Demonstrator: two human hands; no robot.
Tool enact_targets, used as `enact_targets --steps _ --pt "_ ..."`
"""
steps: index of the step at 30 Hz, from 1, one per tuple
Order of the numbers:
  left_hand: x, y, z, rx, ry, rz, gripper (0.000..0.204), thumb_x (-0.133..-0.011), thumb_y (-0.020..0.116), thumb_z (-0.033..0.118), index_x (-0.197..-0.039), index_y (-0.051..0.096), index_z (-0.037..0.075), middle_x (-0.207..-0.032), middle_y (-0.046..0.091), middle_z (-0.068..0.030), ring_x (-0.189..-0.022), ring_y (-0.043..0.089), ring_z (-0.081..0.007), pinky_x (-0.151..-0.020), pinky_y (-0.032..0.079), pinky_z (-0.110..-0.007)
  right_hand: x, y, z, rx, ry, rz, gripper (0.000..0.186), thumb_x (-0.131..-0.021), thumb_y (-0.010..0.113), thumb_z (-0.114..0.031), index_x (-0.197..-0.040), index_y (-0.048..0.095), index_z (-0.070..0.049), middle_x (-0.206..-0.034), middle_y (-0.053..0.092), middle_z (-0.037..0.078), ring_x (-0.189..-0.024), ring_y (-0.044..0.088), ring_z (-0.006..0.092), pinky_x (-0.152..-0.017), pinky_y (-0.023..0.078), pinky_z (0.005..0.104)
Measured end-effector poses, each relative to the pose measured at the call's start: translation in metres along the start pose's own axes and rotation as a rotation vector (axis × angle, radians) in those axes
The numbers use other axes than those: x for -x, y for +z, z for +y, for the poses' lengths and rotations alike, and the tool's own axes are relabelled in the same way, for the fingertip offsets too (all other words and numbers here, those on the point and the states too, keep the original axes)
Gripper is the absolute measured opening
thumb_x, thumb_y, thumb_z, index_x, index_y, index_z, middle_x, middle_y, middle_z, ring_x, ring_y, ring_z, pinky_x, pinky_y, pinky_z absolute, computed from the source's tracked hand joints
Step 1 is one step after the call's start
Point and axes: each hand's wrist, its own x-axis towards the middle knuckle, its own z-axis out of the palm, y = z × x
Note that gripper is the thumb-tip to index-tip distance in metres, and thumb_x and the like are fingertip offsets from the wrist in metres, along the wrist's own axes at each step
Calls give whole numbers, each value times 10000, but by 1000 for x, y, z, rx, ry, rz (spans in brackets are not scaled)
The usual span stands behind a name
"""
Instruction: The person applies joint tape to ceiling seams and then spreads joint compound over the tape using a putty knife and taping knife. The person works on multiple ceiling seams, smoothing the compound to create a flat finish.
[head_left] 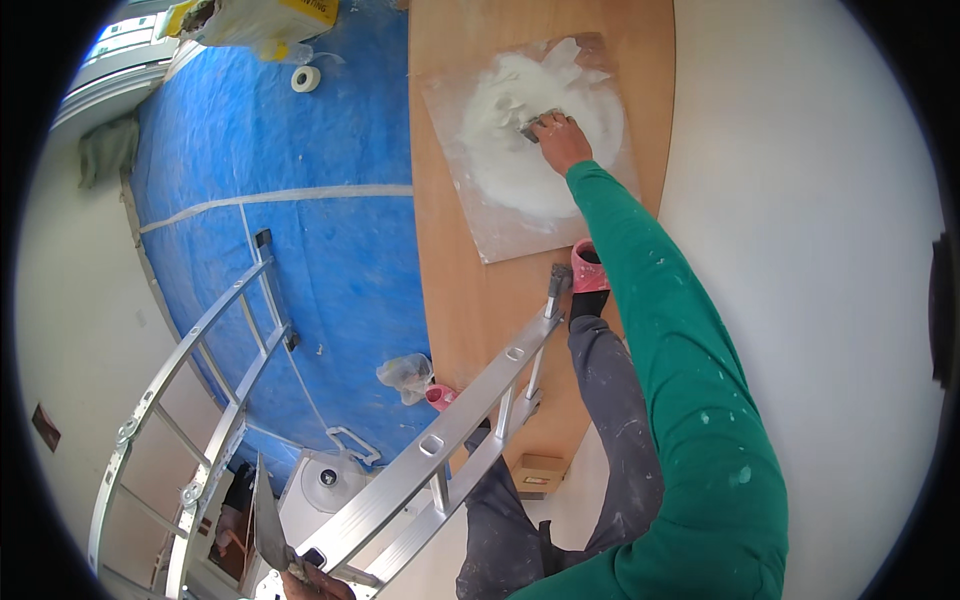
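With my right arm stretched far forward, my right hand (562, 142) is closed on a small dark grey tool (530, 130), whose kind I cannot make out. The tool touches a spread of white plaster (515, 175) with thick ridges. That plaster lies on a square, pale board (490, 235), set at an angle on a brown wooden panel (455, 290). At the bottom edge, my left hand (318, 584) shows only in part, its fingers wrapped round the lower end of a metal trowel (267, 525). The trowel's blade points upward, beside the ladder rail.
An aluminium folding ladder (400, 470) stands close below me, its other side (190, 345) over blue sheeting (320, 250). A tape roll (306, 79), a clear plastic bag (405, 377) and a small cardboard box (538, 475) lie around. A white wall (800, 200) rises at right.
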Motion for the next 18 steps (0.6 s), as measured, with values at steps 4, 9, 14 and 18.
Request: enact_targets --steps 4,9,14,18 --pt "-6 4 8 56 -46 -39 354 -1060 533 331 -908 700 58 -734 733 -30 -593 695 -222 -526 532 -359 22 23 3 138 -45 -62 231 -966 537 -156 -1087 733 -139 -1222 666 65 -1241 569 267 -1006 477 473" --pt "11 18 -13 309 -55 79 432 -1038 541 95 -1389 467 -144 -1065 698 -288 -881 719 -394 -786 574 -448 69 -1 12 218 -84 -393 227 -969 541 -179 -1080 738 -157 -1194 673 80 -1167 604 263 -946 491 456" --pt "19 15 -13 518 -191 84 380 -980 474 74 -1284 537 -147 -967 665 -257 -761 675 -356 -708 536 -422 129 -64 16 -362 180 -237 319 -963 514 -79 -1204 721 -93 -1195 709 125 -1094 669 317 -946 528 435" --pt "-6 -7 3 872 -188 51 359 -987 496 94 -1281 552 -104 -903 644 -163 -713 627 -265 -658 502 -361 180 -163 -14 -970 318 2 450 -960 477 44 -1375 630 -38 -1245 729 140 -1137 688 319 -1020 509 386"
